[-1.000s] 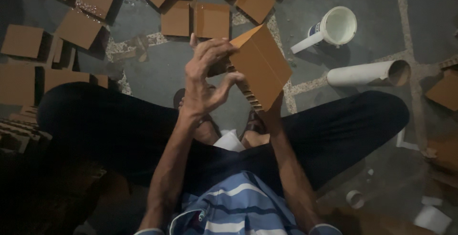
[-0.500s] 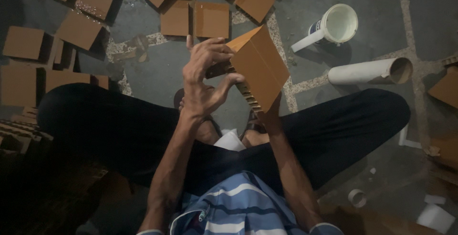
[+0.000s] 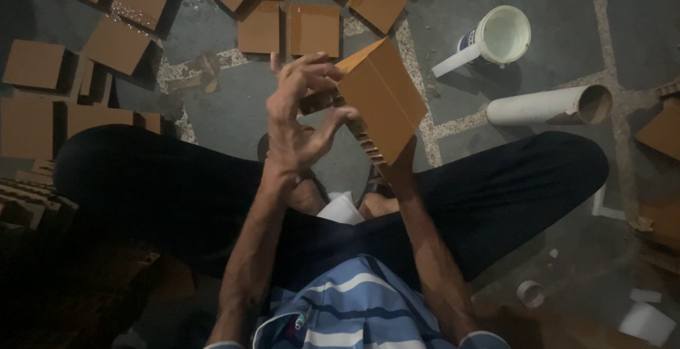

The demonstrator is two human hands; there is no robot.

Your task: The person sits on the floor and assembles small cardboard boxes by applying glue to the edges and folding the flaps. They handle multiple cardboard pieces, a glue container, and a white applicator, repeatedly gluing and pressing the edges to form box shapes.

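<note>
Folded brown cardboard box (image 3: 382, 98) held up above crossed legs (image 3: 496, 186), tilted, corrugated edge facing down toward lap. Left hand (image 3: 301, 119) spread against box's left side, fingers (image 3: 312, 73) curled over top edge, thumb pressing near lower face. Right hand (image 3: 398, 172) gripping box from beneath, mostly hidden behind it. Flat cardboard squares (image 3: 312, 29) scattered on grey floor beyond. White cup (image 3: 496, 37) and white tube (image 3: 549, 105) lying at right, well apart from box.
</note>
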